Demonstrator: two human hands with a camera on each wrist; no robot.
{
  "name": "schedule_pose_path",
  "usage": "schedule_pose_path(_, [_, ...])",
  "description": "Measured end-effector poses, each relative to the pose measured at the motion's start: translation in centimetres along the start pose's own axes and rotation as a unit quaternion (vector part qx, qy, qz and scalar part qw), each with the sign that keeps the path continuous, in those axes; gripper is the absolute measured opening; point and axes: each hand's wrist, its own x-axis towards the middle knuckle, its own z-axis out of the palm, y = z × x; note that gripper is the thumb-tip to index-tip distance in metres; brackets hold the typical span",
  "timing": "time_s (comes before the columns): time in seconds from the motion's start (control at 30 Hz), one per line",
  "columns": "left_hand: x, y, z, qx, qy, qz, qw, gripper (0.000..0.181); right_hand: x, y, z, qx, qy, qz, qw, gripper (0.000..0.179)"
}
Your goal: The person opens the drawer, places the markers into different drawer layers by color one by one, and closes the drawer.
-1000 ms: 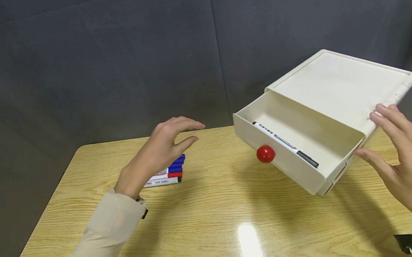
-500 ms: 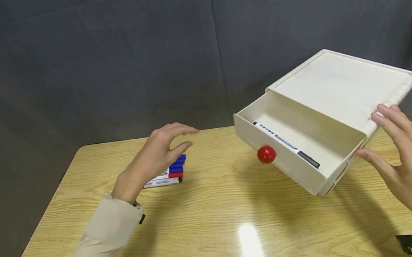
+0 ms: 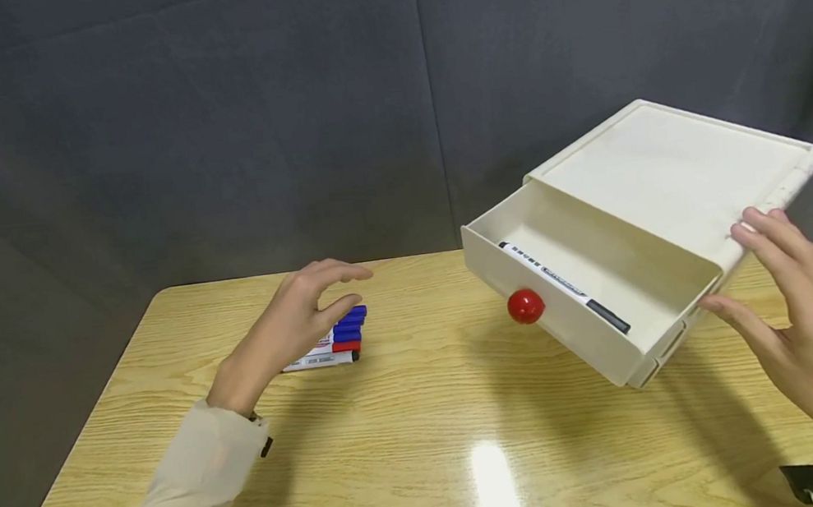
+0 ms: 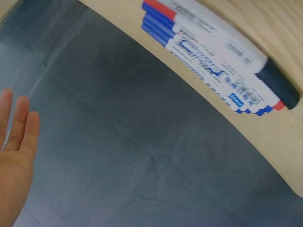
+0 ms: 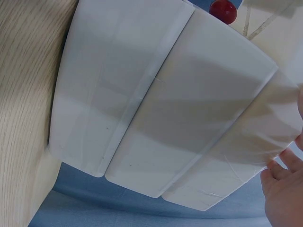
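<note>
My left hand (image 3: 288, 328) hovers over the table, fingers spread and slightly bent, holding nothing. Partly hidden behind it lies a bundle of whiteboard markers (image 3: 349, 326) with blue, red and black caps; the left wrist view shows the markers (image 4: 222, 61) side by side. On the right stands a white drawer unit (image 3: 695, 165). Its top drawer (image 3: 586, 338) is pulled out and has a red round knob (image 3: 526, 305). Inside, along the drawer front, lies a black-capped marker (image 3: 562, 283). My right hand (image 3: 807, 310) rests its fingertips on the unit's top edge, thumb against the side.
The wooden table (image 3: 409, 418) ends at a back edge before a dark grey curtain (image 3: 288, 117). In the right wrist view, the unit's side panels (image 5: 156, 109) rise in tiers from the table.
My left hand has drawn back to the left and slightly down, away from the drawer. My right hand, the drawer unit and the markers have stayed in place.
</note>
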Motion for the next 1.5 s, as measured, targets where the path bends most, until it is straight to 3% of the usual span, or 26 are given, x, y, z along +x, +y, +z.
schedule_pose_path(1.5, [-4.3, -4.3, 0.5, 0.003, -0.006, -0.089, 0.996, 0.03, 0.1, 0.0, -0.2, -0.004, -0.005, 0.004, 1.0, 0.08])
